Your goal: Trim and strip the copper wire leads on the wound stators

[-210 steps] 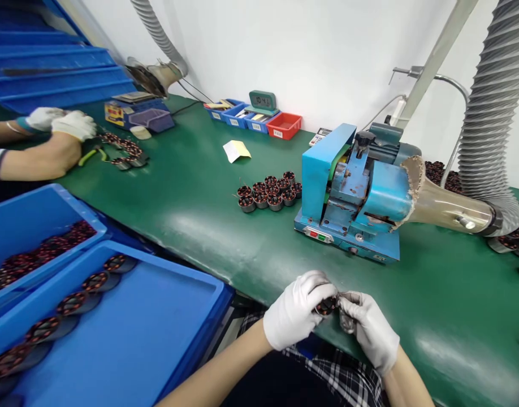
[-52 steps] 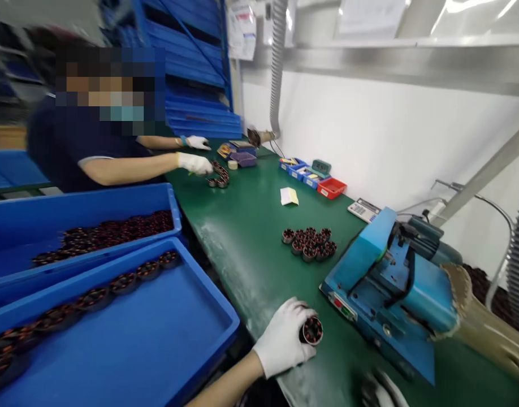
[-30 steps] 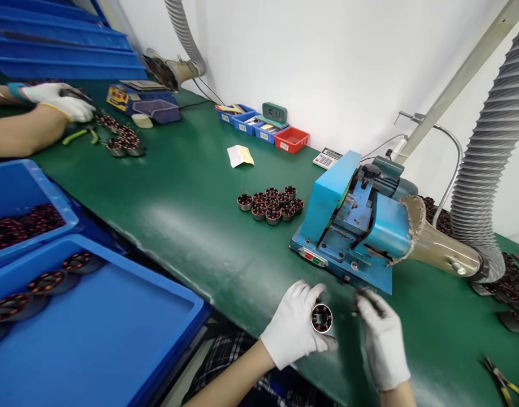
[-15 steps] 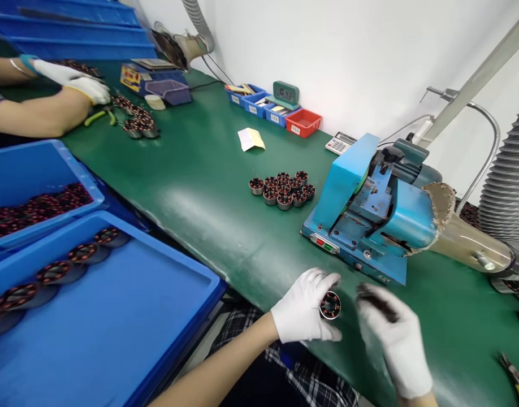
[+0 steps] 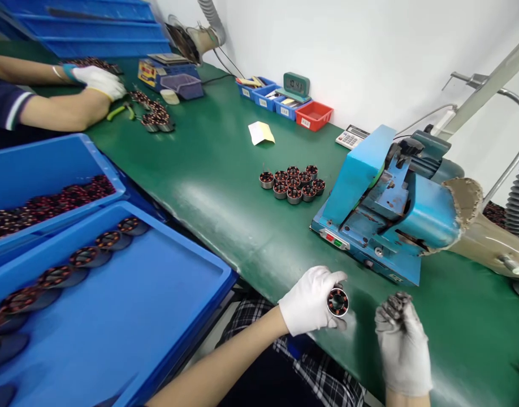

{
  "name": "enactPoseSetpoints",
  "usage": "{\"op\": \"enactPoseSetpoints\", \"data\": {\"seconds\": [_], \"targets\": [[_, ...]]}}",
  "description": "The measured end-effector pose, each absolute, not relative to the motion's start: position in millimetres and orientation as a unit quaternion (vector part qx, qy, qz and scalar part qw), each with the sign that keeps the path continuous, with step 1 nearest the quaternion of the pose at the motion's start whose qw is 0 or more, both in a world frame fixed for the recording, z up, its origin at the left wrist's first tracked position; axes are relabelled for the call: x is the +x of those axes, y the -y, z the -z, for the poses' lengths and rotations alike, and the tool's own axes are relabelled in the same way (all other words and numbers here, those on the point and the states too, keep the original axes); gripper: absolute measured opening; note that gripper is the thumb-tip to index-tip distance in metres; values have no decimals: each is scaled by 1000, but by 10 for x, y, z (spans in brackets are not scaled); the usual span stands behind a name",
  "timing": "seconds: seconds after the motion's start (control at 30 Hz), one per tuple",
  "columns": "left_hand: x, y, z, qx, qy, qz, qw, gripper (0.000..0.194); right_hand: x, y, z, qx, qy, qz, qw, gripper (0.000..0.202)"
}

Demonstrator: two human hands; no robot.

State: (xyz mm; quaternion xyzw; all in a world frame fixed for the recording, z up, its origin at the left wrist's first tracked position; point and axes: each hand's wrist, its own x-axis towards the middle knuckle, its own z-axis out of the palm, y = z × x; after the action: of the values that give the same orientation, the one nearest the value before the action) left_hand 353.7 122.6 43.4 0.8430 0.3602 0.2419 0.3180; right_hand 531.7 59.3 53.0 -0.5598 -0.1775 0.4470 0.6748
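My left hand (image 5: pixel 312 301), in a white glove, grips a round metal ring with copper windings (image 5: pixel 338 302) by its side, above the green table near its front edge. The ring's open face points up toward the camera. To its right, my right hand (image 5: pixel 402 345) wears a white glove with dark, stained fingertips. Its fingers are curled together; whether anything small is between them is hidden. Behind both hands stands a blue machine (image 5: pixel 370 226) with red and green buttons. Several similar wound rings (image 5: pixel 293 182) form a cluster on the table left of the machine.
A blue tray (image 5: pixel 158 294) with a row of wound rings lies at the left, beside a blue bin (image 5: pixel 90 150) of parts. A co-worker's gloved hands (image 5: pixel 100 82) are at the far left. Small bins (image 5: pixel 314 116), a clock (image 5: pixel 296 85) and a calculator (image 5: pixel 351 137) line the wall.
The view has shifted, so the bench items appear further right. My right hand has lowered slightly and its fingers now show curled. My left hand still holds the ring.
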Motion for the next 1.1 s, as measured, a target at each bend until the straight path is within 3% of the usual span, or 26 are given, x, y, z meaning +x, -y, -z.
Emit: {"op": "enactPoseSetpoints", "data": {"seconds": [0.07, 0.17, 0.3, 0.43, 0.6, 0.83, 0.97, 1.1], "targets": [[3517, -1230, -430, 837, -356, -264, 321, 82, 5322, -574, -549, -592, 199, -437, 647, 24], [3479, -1241, -425, 845, -321, -257, 343, 86, 5182, -583, -546, -644, 352, -444, 514, 33], [3465, -1245, -411, 854, -315, -233, 343, 76, 5003, -651, -485, -666, 495, -366, 420, 18], [3493, -1226, -379, 850, -323, -259, 325, 54, 5032, -623, -387, -691, 484, -329, 425, 23], [3504, -1212, -374, 846, -326, -276, 318, 42, 5035, -446, -355, -730, 490, -266, 396, 28], [3501, -1229, -401, 837, -329, -267, 346, 48, 5268, -662, -367, -757, 543, -194, 307, 35], [3432, -1229, -390, 827, -348, -284, 339, 51, 5480, -632, -426, -785, 510, -140, 322, 35], [3344, -1284, -444, 817, -374, -286, 333, 47, 5288, -506, -467, -639, 658, -220, 332, 25]]}}
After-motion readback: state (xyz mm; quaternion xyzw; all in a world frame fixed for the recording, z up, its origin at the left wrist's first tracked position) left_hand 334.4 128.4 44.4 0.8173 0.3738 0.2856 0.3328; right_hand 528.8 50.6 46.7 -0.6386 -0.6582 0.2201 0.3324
